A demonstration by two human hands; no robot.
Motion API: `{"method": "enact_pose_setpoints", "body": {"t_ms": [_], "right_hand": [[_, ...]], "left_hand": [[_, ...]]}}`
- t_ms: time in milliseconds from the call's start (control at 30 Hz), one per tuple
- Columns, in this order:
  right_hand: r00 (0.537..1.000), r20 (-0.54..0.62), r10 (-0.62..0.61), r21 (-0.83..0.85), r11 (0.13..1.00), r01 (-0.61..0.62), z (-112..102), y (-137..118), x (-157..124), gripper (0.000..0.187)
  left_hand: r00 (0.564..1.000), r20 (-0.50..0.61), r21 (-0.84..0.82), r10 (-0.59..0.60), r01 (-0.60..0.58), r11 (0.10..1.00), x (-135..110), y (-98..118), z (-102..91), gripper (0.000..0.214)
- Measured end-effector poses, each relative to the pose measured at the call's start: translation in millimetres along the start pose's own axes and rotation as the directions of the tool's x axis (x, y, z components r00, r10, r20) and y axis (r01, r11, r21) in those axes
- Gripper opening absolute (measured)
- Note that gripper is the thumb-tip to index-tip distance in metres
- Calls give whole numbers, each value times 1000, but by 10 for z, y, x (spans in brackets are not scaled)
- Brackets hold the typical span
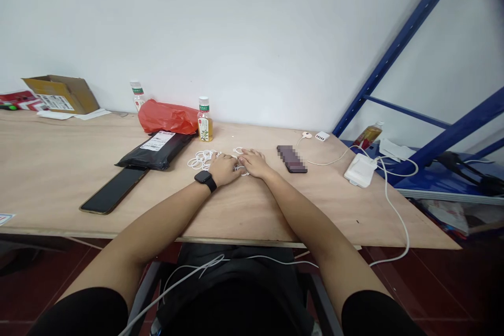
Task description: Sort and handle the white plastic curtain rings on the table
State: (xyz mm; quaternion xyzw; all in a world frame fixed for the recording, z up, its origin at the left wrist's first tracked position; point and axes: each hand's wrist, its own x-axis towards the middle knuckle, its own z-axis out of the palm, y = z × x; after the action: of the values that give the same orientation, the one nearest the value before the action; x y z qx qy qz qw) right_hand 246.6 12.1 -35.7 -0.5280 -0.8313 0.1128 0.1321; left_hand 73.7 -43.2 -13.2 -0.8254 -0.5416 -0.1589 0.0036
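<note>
Several white rings (200, 159) lie in a loose cluster on the wooden table. My left hand (224, 169), with a black watch (206, 178) at the wrist, rests palm down at the right side of this cluster, its fingers stretched out. Close against it, my right hand (254, 163) also lies palm down, fingers extended. More white rings show beyond and partly under the fingers; how many the palms cover is hidden. Neither hand grips anything that I can see.
Left of the rings lie a black parcel (157, 151), a phone (114, 191) and a red plastic bag (167, 117). Behind stands a drink bottle (205, 122). To the right are another phone (292, 158), a white charger (360, 169) with cables and a blue metal frame (397, 47).
</note>
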Motion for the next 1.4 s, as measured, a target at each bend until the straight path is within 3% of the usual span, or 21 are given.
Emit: {"method": "enact_pose_setpoints", "body": {"t_ms": [100, 333, 833, 1000, 1133, 1233, 1400], "right_hand": [[1000, 13, -10, -13, 1000, 10, 14, -7, 17, 43], [989, -82, -121, -101, 988, 113, -1, 11, -98, 36], [955, -294, -32, 7, 999, 35, -193, -2, -204, 16], [974, -227, -2, -29, 1000, -5, -181, 30, -209, 20], [979, -203, -13, -45, 999, 4, -158, 40, -207, 13], [959, -281, -35, 33, 998, 46, -166, 30, -200, 11], [907, -405, -117, 303, 919, 254, -199, -49, -234, 11]], "left_hand": [[1000, -4, -14, -5, 5, 1000, 4, -6, -13, 44], [993, -110, -96, -44, 33, 995, 40, -60, -31, 39], [976, -215, -193, -19, -24, 981, 47, -96, -90, 28], [978, -207, -198, 5, -47, 979, 53, -111, -75, 28], [977, -211, -209, 25, -71, 975, 61, -121, -61, 29], [975, -222, -223, -6, -45, 974, 63, -133, -53, 29], [952, -297, -270, -79, -4, 963, 72, -170, -54, 36]]}}
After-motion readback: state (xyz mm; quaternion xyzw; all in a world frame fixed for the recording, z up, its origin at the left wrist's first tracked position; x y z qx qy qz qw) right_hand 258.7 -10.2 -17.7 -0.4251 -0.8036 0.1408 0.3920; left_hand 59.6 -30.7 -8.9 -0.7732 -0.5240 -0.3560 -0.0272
